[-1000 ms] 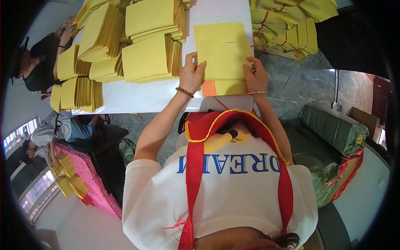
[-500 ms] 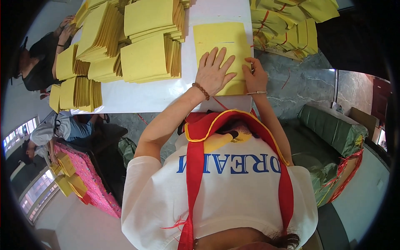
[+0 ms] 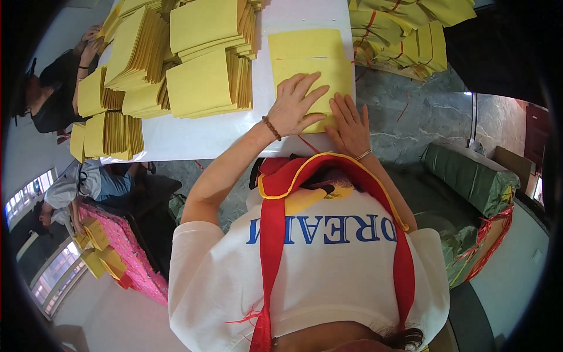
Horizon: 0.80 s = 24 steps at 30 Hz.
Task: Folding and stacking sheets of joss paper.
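The left hand point(image 3: 296, 102) lies flat, fingers spread, on the yellow paper sheet point(image 3: 311, 64); the right hand point(image 3: 350, 124), fingers together and flat, presses the sheet's near edge at about 4 o'clock from the left. The sheet rests on the white desk point(image 3: 193, 135), near its right edge. At 9 to 11 o'clock stand stacks of folded yellow paper point(image 3: 202, 82) (many, fanned). Bundles tied with red string point(image 3: 404, 35) lie at 1 o'clock.
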Each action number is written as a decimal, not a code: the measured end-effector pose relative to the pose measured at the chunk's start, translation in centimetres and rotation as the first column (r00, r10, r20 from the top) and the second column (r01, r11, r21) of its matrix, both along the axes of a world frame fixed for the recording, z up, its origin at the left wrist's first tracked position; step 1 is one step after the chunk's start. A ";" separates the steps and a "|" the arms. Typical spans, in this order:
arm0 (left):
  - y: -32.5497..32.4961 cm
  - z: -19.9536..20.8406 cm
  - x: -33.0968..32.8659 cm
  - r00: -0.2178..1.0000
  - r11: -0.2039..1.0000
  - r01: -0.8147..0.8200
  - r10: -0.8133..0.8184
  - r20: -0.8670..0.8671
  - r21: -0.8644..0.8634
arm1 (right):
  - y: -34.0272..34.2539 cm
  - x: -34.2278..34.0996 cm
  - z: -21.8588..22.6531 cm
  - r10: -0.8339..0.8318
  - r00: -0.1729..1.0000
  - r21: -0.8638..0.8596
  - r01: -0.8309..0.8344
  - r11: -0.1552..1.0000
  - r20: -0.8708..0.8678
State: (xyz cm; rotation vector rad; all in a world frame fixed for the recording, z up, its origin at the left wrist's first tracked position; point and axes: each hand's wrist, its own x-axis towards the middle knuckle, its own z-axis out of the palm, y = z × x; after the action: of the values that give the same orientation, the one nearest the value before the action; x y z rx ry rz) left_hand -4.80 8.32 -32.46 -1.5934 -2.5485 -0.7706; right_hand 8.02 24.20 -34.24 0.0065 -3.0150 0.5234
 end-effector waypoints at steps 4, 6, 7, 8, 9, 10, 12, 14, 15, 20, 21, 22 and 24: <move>-0.1 -0.9 -0.2 0.992 0.994 0.098 -0.101 -0.073 -0.037 | 1.3 -0.3 0.1 0.036 0.999 -0.136 -0.038 0.990 -0.017; 0.2 -0.3 0.2 0.982 0.992 0.097 -0.108 -0.154 -0.078 | 2.8 -0.1 -0.6 0.038 0.995 -0.541 -0.084 0.837 -0.095; 0.4 -0.2 0.6 0.968 0.987 0.073 -0.105 -0.229 -0.143 | 2.6 -0.2 -0.3 0.054 0.993 -0.542 -0.101 0.834 -0.102; 0.5 0.0 0.9 0.948 0.978 0.042 -0.105 -0.302 -0.206 | 2.2 0.1 0.2 -0.072 0.989 -0.519 -0.005 0.855 -0.127; 0.6 0.1 1.2 0.917 0.981 0.016 -0.092 -0.389 -0.194 | 1.9 0.2 0.5 -0.194 0.969 -0.500 0.093 0.861 -0.154; 0.8 0.1 1.4 0.915 0.980 0.000 -0.079 -0.395 -0.197 | 1.6 0.2 0.6 -0.180 0.971 -0.502 0.077 0.861 -0.160; 1.4 -0.3 1.9 0.912 0.972 -0.118 0.025 -0.409 -0.204 | 1.0 0.2 0.2 -0.252 0.944 -0.496 0.117 0.860 -0.214; 1.6 -0.1 1.7 0.924 0.966 -0.146 0.055 -0.378 -0.215 | 0.8 0.1 -0.4 -0.254 0.937 -0.508 0.102 0.855 -0.239; 1.6 0.0 1.4 0.958 0.966 -0.129 0.063 -0.281 -0.225 | 0.7 0.1 -0.6 -0.269 0.928 -0.518 0.102 0.849 -0.259; -0.9 6.2 0.0 0.978 0.995 -0.057 0.071 -0.197 0.079 | 0.4 -0.1 -0.6 -0.308 0.922 -0.639 0.093 0.763 -0.234; -2.1 8.3 0.0 0.969 0.981 -0.055 0.097 -0.227 0.183 | 0.5 0.0 -0.7 -0.310 0.930 -0.676 0.099 0.730 -0.199; -3.6 9.7 -0.2 0.959 0.957 -0.049 0.124 -0.254 0.285 | 0.8 -0.1 -0.8 -0.311 0.929 -0.678 0.096 0.729 -0.203; -7.1 11.1 -0.9 0.887 0.939 -0.163 0.275 -0.372 0.303 | 1.3 -0.2 -1.0 -0.179 0.939 -0.464 0.023 0.885 -0.295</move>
State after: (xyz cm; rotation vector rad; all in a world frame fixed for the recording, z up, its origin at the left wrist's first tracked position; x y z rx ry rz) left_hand -5.71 1.18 -21.37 -1.2021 -2.1683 -0.6370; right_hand 7.83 25.49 -35.24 -0.0852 -2.4844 1.0853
